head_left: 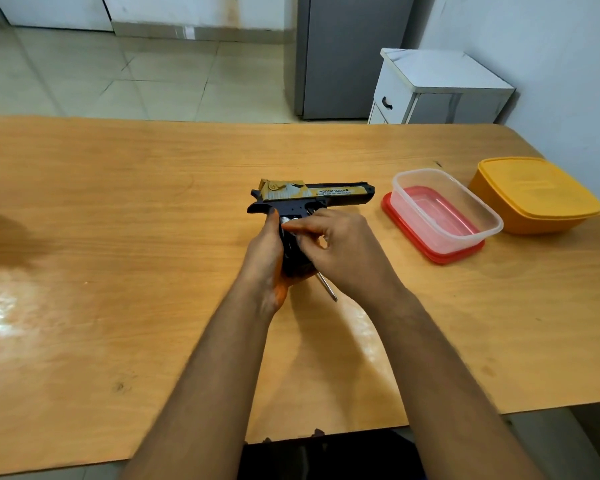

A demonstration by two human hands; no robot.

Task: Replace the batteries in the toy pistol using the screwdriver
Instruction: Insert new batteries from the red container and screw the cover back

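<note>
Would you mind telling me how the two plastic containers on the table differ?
The clear container is open and see-through; the yellow container is opaque with its lid on. The clear one stands on a red lid, the yellow one directly on the table. Both are rounded rectangular tubs.

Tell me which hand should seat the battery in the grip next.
Right, probably. The right hand already pinches at the open compartment on the toy pistol grip, where something silvery shows, with the screwdriver shaft poking out beneath it. The left hand is wrapped round the grip, steadying it.
</note>
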